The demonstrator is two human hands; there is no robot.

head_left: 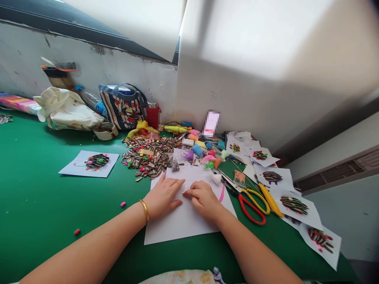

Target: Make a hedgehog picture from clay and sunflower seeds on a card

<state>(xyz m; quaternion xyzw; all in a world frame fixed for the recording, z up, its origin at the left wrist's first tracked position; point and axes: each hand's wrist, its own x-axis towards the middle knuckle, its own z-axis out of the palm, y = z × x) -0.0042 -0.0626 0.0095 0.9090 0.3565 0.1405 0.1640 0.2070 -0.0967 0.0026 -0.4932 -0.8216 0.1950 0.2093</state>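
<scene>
My left hand (164, 194), with a gold bangle on the wrist, lies spread on a white sheet of paper (180, 227). Opposite it, my right hand (203, 200) has its fingers curled and bunched, the fingertips down at the paper near a small whitish bit. What those fingers hold, if anything, is too small to make out. Beyond both hands is a heap of striped sunflower seeds (161, 152) mixed with small coloured balls. Several packets of coloured clay, among them a purple packet (187, 154), sit at the sheet's far edge. A pink strip (222, 192) rests by my right wrist.
Red-handled scissors (253, 211), yellow-handled scissors (259, 200) and a yellow cutter (271, 200) lie to the right. Seed-decorated cards (299, 207) line the right edge; another card (97, 163) is left. Bags (122, 106), a red flask (152, 115) and a phone (211, 123) stand along the wall.
</scene>
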